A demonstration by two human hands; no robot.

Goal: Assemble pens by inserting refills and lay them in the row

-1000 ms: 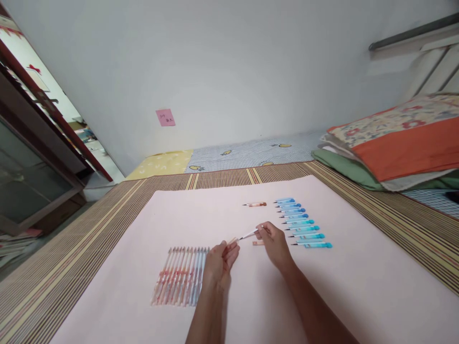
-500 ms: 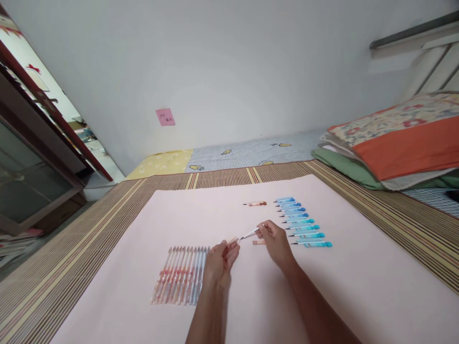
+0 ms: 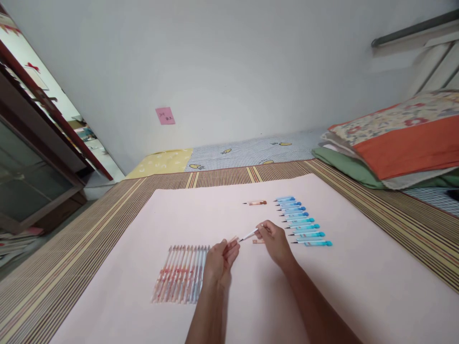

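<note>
In my right hand [image 3: 275, 243], fingers pinched, is a thin white pen refill [image 3: 250, 234] with a dark tip pointing left. My left hand [image 3: 219, 263] is closed around a slim, pale peach pen barrel [image 3: 233, 239], mostly hidden by the fingers. The refill's tip is at the near end of that barrel; whether it touches cannot be made out. Left of my left hand lies a row of clear pen barrels [image 3: 179, 274], tinted pink to blue. A small orange-brown pen part [image 3: 257, 241] is partly hidden behind my right hand.
Several blue and teal pen parts [image 3: 304, 227], paired with refills, line the right side of the pale pink sheet [image 3: 118, 286]. One brown pen part [image 3: 258, 203] lies farther back. A striped mat [image 3: 229, 178] is underneath. Folded bedding [image 3: 401, 148] is piled at right, against the wall.
The refill in my right hand has shifted very slightly left and down toward the barrel in my left hand. Otherwise the hands and the laid-out parts look the same.
</note>
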